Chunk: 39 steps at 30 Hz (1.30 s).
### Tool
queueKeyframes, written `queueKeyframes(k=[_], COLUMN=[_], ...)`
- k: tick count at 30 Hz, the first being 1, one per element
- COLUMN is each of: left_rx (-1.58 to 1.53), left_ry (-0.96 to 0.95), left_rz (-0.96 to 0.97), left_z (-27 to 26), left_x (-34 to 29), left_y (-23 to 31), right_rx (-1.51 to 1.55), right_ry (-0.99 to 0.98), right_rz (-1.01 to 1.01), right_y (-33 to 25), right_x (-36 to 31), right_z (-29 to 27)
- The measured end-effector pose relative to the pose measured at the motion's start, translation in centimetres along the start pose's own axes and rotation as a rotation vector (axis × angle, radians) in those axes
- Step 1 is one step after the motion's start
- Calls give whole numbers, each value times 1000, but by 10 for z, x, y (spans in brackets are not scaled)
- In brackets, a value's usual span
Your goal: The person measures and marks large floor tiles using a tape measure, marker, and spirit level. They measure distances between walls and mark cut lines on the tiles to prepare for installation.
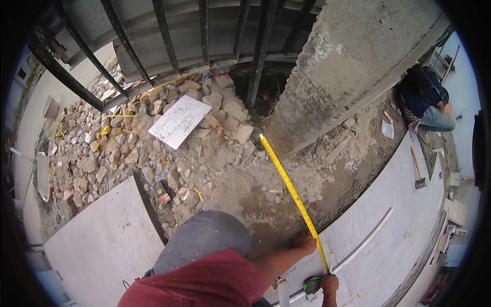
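A yellow tape measure blade (289,187) runs from the foot of a concrete column (353,56) across bare dirt and onto a pale board (378,240). My left hand (305,242) is closed at the blade's edge, near where it crosses onto the board. Lower down, my right hand (330,283) is closed around the blade beside the green-and-black tape case (311,285). A small pale pointed thing shows at its fingertips, too small to name. A long white strip (365,240) lies on the board near this hand.
Broken stones (94,166) and a white tile (180,122) lie left, below a black barred gate (163,36). Another board (110,235) is beside my knee. A hammer (418,169) rests on the right board; another person (424,97) crouches beyond.
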State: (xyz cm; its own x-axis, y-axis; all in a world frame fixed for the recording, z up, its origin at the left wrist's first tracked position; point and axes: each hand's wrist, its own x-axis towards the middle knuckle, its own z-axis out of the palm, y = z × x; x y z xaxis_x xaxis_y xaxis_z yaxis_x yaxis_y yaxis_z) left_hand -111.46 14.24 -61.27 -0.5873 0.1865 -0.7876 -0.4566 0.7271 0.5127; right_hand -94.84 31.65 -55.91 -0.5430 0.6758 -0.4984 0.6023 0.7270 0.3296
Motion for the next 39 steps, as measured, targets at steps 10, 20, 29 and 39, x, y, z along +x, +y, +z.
queueKeyframes(k=[10, 20, 29, 39], left_rx=[-24, 9, 39, 10], left_ry=[57, 142, 183, 163], left_rz=[24, 59, 73, 82], left_z=[11, 17, 9, 19], left_x=[7, 0, -3, -7], left_y=[-8, -8, -8, -10], right_rx=[150, 776, 1393, 1424], right_ry=[16, 251, -48, -67], right_rz=[-199, -487, -799, -756], right_y=[9, -106, -333, -416], right_x=[16, 39, 19, 31], right_z=[-35, -174, -178, -133])
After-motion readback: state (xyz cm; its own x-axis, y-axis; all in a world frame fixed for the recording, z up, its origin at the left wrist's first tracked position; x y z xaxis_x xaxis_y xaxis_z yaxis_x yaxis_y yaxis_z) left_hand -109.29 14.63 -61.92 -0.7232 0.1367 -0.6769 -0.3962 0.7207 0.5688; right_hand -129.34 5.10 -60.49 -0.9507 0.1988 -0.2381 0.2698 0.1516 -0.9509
